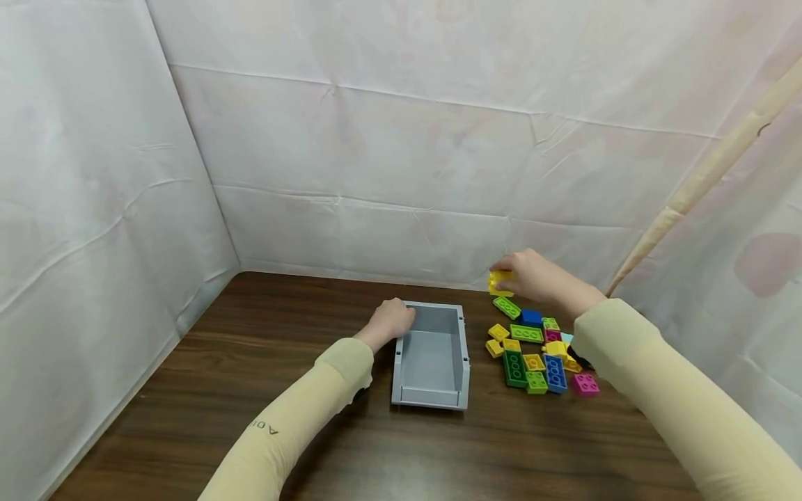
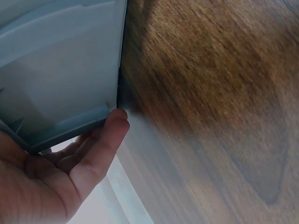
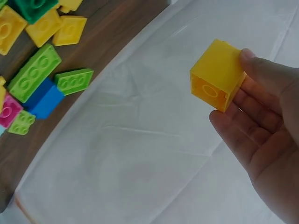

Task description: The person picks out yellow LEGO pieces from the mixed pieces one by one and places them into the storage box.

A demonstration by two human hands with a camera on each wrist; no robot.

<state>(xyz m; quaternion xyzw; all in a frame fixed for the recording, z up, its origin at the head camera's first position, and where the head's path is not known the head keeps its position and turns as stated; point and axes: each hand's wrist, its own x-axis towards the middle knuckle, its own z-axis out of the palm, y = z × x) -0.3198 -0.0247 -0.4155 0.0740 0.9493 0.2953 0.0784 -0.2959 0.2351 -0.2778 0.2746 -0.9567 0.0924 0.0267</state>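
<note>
My left hand point(image 1: 390, 320) holds the far left corner of a grey open-topped plastic bin point(image 1: 431, 360). In the left wrist view the thumb side of that hand point(image 2: 60, 179) is at the wall of the bin point(image 2: 65, 70), with fingers round its edge. My right hand point(image 1: 540, 277) pinches a yellow toy brick point(image 1: 499, 284) between thumb and fingers, raised above the table's back edge. The right wrist view shows this yellow brick's hollow underside; the brick is held at the fingertips of the right hand point(image 3: 266, 116).
Right of the bin lies a loose group of toy bricks, among them a dark green brick point(image 1: 515, 369), a blue brick point(image 1: 555, 374), a magenta brick point(image 1: 585, 385) and a lime brick point(image 1: 507, 307). A white cloth wall point(image 1: 376, 229) borders the wooden table point(image 1: 282, 313).
</note>
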